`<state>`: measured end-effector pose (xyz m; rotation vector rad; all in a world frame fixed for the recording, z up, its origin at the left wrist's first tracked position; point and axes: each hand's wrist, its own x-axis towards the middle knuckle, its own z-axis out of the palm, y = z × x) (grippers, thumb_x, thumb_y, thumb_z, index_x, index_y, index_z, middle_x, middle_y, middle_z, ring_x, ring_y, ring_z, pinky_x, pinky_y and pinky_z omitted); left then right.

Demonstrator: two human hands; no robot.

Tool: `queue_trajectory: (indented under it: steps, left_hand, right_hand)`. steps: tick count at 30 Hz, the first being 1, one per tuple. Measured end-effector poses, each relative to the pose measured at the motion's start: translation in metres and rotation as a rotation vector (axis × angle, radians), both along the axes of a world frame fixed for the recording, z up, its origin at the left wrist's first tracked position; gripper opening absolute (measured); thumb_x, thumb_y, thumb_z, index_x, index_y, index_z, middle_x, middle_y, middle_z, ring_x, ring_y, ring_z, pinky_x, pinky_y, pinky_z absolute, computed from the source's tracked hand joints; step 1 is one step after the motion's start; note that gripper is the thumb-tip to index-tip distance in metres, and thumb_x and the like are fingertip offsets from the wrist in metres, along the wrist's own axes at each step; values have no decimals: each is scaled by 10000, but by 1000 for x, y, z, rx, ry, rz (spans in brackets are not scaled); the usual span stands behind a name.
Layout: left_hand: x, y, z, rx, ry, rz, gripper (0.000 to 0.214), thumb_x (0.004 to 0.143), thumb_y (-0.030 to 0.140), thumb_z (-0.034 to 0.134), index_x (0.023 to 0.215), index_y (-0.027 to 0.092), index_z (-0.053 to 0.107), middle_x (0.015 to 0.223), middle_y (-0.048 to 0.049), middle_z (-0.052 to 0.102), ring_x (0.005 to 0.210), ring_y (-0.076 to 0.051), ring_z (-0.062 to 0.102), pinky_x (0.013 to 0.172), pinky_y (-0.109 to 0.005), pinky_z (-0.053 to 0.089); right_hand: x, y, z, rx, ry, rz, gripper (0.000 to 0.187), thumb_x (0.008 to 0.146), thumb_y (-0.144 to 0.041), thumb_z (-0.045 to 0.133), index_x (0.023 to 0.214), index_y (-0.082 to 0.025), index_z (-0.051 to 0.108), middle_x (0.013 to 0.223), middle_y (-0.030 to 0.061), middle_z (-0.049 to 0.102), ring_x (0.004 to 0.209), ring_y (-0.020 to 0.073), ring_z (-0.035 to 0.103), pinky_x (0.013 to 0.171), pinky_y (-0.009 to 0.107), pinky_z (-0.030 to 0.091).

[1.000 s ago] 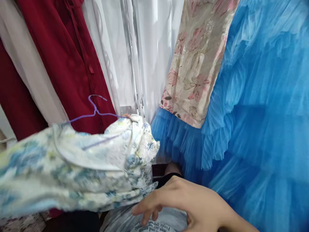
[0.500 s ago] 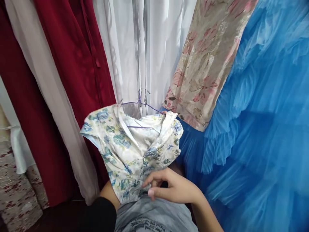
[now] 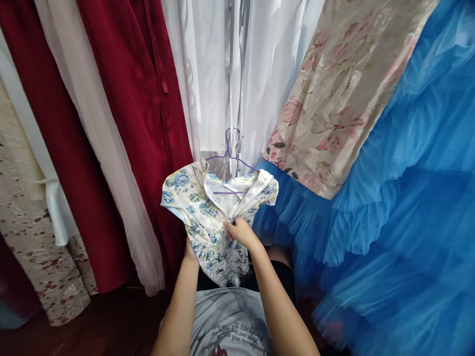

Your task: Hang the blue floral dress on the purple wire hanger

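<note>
A small white garment with blue flowers (image 3: 208, 212) hangs on a thin purple wire hanger (image 3: 230, 157) in front of me. My right hand (image 3: 240, 231) is closed, pinching the cloth at the garment's front middle. My left hand (image 3: 190, 253) is behind the garment's lower left side, mostly hidden by the cloth, and seems to hold it from underneath. Both forearms reach up from the bottom of the view.
Hanging clothes surround the spot: dark red dresses (image 3: 122, 109), a pale sheer cloth (image 3: 96, 148), white curtains (image 3: 208, 74), a beige dress with pink flowers (image 3: 341, 99) and a big blue tulle dress (image 3: 408, 207). A patterned beige cloth (image 3: 29, 237) hangs at far left above dark wooden floor (image 3: 111, 321).
The flowered garment has moved away from the camera and toward the middle. My right hand rose from below and took hold of its front. My left arm has come into view.
</note>
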<state>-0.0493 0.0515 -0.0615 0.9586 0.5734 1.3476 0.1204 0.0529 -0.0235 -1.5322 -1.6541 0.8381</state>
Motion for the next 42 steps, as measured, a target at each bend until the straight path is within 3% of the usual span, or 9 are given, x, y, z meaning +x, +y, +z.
queue_trajectory:
  steps: [6,8,11,13,17,21,28,36,42]
  left_hand:
    - [-10,-3,1,-58,-191,66,705,817,771,569,1212,195,665,1260,-137,684,1317,-335,550,1083,-467,445]
    - [-4,-2,8,16,-121,317,545,797,576,732,1169,187,644,1215,-129,683,1227,-298,599,1045,-420,461]
    - [5,-8,20,254,15,955,425,767,303,801,1123,210,589,1113,-66,657,1052,-210,625,963,-342,473]
    - [12,-17,31,470,200,1152,355,789,232,766,1095,215,586,1075,-49,630,978,-188,610,910,-322,478]
    - [31,-41,51,788,760,581,262,858,98,586,1057,245,670,1121,-59,667,1066,-225,613,956,-363,477]
    - [51,-48,48,728,986,146,409,807,37,532,1103,274,686,1096,-49,689,1041,-230,633,937,-360,496]
    - [51,-45,38,589,965,163,240,827,116,579,994,256,677,937,2,709,810,-182,652,765,-290,504]
    - [54,-34,48,555,923,153,288,820,146,605,1076,240,695,867,-2,707,714,-154,654,647,-249,483]
    - [69,-15,68,480,892,160,100,807,261,698,850,180,739,627,3,666,583,-155,630,556,-241,449]
  right_hand:
    - [14,-23,-7,2,-35,-48,449,948,-388,516,533,-231,452,454,27,605,541,164,602,633,269,418]
    - [30,-30,-5,1,-42,-81,418,918,-413,558,554,-225,473,471,24,621,511,156,590,579,259,397]
    - [48,-37,2,-19,-51,-112,385,860,-436,628,574,-216,494,497,27,641,482,145,567,518,247,363]
    - [53,-42,7,-30,-56,-98,388,836,-432,654,559,-212,496,488,25,637,477,139,555,506,243,357]
    - [54,-49,10,-10,-38,-11,380,820,-403,669,534,-199,523,467,30,621,497,147,560,514,244,370]
    - [57,-51,7,13,42,50,242,766,-313,702,610,-185,568,532,14,635,554,158,579,506,238,351]
    - [64,-49,0,-11,237,264,216,666,-214,764,819,-169,619,656,-23,626,607,146,564,582,250,413]
    - [54,-48,-11,179,214,211,226,791,-294,667,642,-180,540,601,-33,539,597,125,481,582,243,358]
    - [66,-51,-7,231,179,131,268,780,-295,663,615,-201,473,585,-45,476,564,114,408,542,235,317]
